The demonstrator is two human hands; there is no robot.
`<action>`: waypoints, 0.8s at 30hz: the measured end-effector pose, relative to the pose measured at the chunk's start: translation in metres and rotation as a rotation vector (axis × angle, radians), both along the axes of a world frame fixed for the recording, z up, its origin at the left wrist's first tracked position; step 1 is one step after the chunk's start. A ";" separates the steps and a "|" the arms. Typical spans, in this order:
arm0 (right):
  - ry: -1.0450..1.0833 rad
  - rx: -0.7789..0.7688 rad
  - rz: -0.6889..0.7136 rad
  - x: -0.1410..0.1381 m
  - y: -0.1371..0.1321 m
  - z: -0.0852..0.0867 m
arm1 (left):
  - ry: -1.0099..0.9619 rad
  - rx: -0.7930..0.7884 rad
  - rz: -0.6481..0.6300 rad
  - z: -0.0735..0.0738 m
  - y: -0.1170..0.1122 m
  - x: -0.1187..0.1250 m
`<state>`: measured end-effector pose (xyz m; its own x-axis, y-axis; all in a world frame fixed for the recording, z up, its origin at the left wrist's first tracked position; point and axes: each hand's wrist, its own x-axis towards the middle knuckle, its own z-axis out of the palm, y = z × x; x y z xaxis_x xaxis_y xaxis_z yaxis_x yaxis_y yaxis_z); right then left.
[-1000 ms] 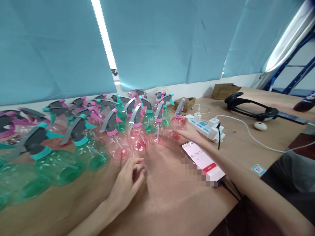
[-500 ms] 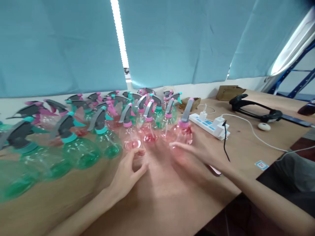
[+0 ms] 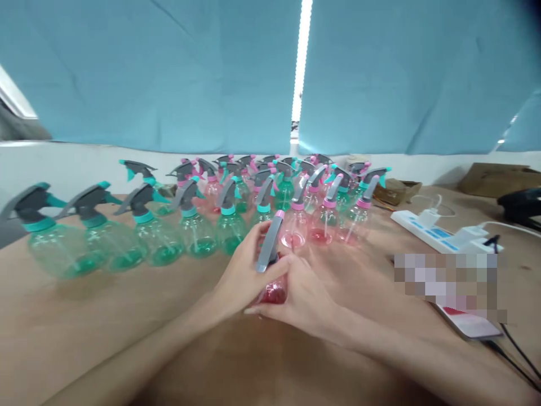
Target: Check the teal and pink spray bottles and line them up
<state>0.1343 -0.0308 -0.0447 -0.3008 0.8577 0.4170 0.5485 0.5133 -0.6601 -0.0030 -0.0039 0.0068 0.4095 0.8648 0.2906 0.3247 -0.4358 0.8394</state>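
A pink spray bottle [image 3: 275, 292] with a grey trigger head is held between both hands above the near part of the table. My left hand [image 3: 243, 270] is closed around its upper part, just below the trigger head. My right hand [image 3: 304, 293] grips the round body from the right, thumb and fingers wrapped about it; the bottle's neck is partly hidden. Just behind stand more pink spray bottles [image 3: 323, 228] with pink collars. To the left runs a row of green spray bottles [image 3: 158, 242] with turquoise collars.
More pink and green spray bottles crowd the back by the wall. At right lie a white power strip [image 3: 439, 234] with plugged-in chargers, a phone [image 3: 473, 326] partly blurred out, and cables. Brown cardboard boxes [image 3: 494, 179] sit behind; a blue curtain [image 3: 190, 73] hangs beyond.
The view has turned left. The pink bottle at the right end of the row is now nearer me, held in both hands. My left hand has closed from an open curve onto it.
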 end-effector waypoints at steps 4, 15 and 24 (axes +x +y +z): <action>0.049 0.019 -0.033 -0.015 0.001 -0.003 | 0.017 0.048 0.014 -0.002 0.002 -0.007; -0.019 -0.090 0.182 0.040 0.013 -0.037 | -0.024 0.111 0.047 -0.010 0.007 -0.012; -0.060 -0.006 0.062 0.068 0.026 -0.051 | 0.014 0.172 0.165 -0.007 0.003 -0.010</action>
